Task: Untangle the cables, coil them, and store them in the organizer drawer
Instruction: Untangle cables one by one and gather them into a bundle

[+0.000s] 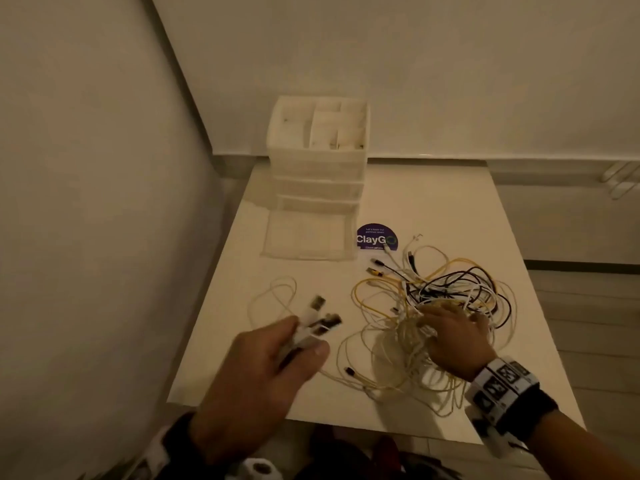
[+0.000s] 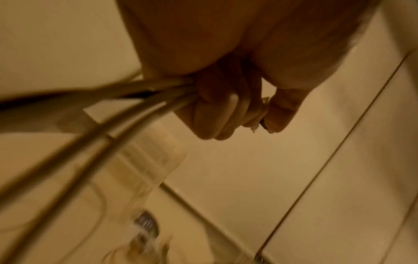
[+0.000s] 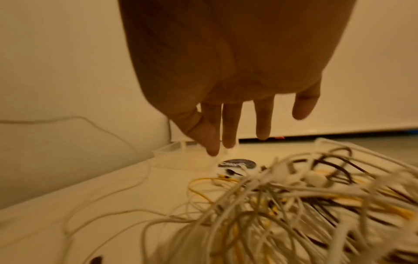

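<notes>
The person's left hand (image 1: 263, 362) hung over the near left part of the white bench (image 1: 450, 209), its fingers (image 2: 212, 114) curled tight round a bunch of pale cables (image 1: 277, 299), whose metal plug ends stuck out past the thumb while their loops trailed across the bench to the left. The right hand (image 1: 457, 341) lay palm down over the tangle of cables (image 1: 450, 292), a heap of white, yellow and black leads on the right side of the bench; its fingers (image 3: 262, 123) were straight and spread, gripping nothing that I could make out. At the far edge stood the white organizer (image 1: 317, 154), its bottom drawer (image 1: 308, 240) pulled out toward the person and open. Just beside that drawer, between it and the tangle, lay a round purple sticker (image 1: 377, 237) reading ClayGo.
</notes>
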`<move>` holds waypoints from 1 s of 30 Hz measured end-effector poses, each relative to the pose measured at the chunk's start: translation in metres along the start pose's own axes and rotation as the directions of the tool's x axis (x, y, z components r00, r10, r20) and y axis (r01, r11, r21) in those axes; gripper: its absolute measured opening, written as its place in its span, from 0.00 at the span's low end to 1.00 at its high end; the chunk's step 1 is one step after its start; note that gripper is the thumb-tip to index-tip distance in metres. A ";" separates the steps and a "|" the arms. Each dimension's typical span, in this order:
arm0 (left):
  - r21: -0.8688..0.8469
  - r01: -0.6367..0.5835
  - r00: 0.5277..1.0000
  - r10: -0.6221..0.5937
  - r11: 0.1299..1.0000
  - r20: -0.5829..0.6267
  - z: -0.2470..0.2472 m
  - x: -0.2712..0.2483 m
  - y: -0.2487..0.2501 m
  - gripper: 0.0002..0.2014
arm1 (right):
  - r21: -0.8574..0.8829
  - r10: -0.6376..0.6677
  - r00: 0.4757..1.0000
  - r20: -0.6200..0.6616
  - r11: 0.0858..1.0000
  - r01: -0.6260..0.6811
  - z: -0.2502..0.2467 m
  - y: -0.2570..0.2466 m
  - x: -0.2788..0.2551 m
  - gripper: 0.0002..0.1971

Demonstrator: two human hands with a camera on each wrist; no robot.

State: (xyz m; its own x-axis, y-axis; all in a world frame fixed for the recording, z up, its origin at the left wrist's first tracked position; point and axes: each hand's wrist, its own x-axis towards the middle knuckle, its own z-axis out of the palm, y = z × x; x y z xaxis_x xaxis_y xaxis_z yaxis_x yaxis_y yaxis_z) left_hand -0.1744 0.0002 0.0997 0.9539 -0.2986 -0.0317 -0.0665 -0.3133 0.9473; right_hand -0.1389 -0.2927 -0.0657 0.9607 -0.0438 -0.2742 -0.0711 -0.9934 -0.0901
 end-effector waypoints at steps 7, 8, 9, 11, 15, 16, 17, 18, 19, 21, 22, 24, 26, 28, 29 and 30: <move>0.146 0.115 0.993 -0.111 0.983 -0.029 0.047 0.039 -0.118 0.17 | 0.346 -0.467 0.866 0.178 0.854 0.389 0.049 -0.077 -0.055 0.14; 0.132 0.143 0.989 -0.137 0.981 -0.055 0.048 0.044 -0.126 0.18 | 0.311 -0.446 0.859 0.251 0.878 0.365 0.063 -0.081 -0.054 0.16; 0.115 0.163 0.985 -0.154 0.980 -0.081 0.047 0.048 -0.136 0.18 | 0.283 -0.407 0.873 0.269 0.900 0.332 0.074 -0.082 -0.049 0.18; 0.047 0.221 0.971 -0.215 0.974 -0.109 0.046 0.052 -0.144 0.17 | 0.246 -0.329 0.911 0.248 0.931 0.269 0.088 -0.078 -0.041 0.20; -0.152 0.275 0.943 -0.297 0.949 -0.151 0.048 0.046 -0.152 0.16 | 0.184 -0.219 0.953 0.210 0.966 0.182 0.107 -0.072 -0.034 0.23; -0.238 0.282 0.929 -0.326 0.929 -0.172 0.046 0.044 -0.151 0.16 | 0.178 -0.191 0.958 0.215 0.972 0.153 0.109 -0.074 -0.033 0.22; -0.335 0.273 0.916 -0.350 0.902 -0.195 0.044 0.042 -0.148 0.16 | 0.161 -0.181 0.957 0.228 0.976 0.146 0.111 -0.077 -0.032 0.20; -0.411 0.262 0.906 -0.369 0.874 -0.209 0.040 0.039 -0.139 0.16 | 0.136 -0.188 0.952 0.241 0.978 0.158 0.113 -0.082 -0.030 0.18; -0.462 0.234 0.905 -0.366 0.855 -0.219 0.034 0.037 -0.131 0.17 | 0.118 -0.204 0.949 0.240 0.977 0.179 0.113 -0.086 -0.029 0.15; -0.496 0.161 0.913 -0.319 0.853 -0.252 0.017 0.034 -0.115 0.17 | 0.157 -0.212 0.961 0.180 0.970 0.184 0.108 -0.092 -0.027 0.12; -0.508 0.119 0.920 -0.287 0.853 -0.266 0.007 0.033 -0.106 0.17 | 0.224 -0.206 0.972 0.112 0.958 0.178 0.103 -0.092 -0.026 0.12; -0.535 0.042 0.932 -0.226 0.844 -0.284 -0.015 0.031 -0.086 0.20 | 0.367 -0.156 0.987 -0.043 0.916 0.161 0.085 -0.090 -0.027 0.12; -0.566 -0.035 0.944 -0.159 0.823 -0.289 -0.033 0.028 -0.066 0.21 | 0.456 -0.138 0.976 -0.169 0.867 0.202 0.059 -0.093 -0.028 0.20; -0.601 -0.094 0.957 -0.094 0.794 -0.275 -0.043 0.024 -0.045 0.23 | 0.480 -0.296 0.906 -0.302 0.774 0.413 0.021 -0.113 -0.030 0.33; -0.608 -0.109 0.963 -0.069 0.786 -0.262 -0.044 0.022 -0.035 0.24 | 0.484 -0.410 0.847 -0.337 0.696 0.530 0.000 -0.132 -0.031 0.41; -0.612 -0.131 0.965 -0.041 0.780 -0.259 -0.043 0.019 -0.024 0.25 | 0.509 -0.512 0.797 -0.319 0.618 0.600 -0.019 -0.155 -0.032 0.47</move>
State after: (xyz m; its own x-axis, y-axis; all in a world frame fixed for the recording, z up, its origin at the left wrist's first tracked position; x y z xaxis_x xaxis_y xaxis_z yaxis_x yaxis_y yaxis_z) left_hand -0.1419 0.0409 0.0899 0.9990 -0.0418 0.0127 0.0026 0.3459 0.9383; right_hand -0.1536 -0.1392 -0.0252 0.8882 0.4398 0.1331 0.3960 -0.5858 -0.7071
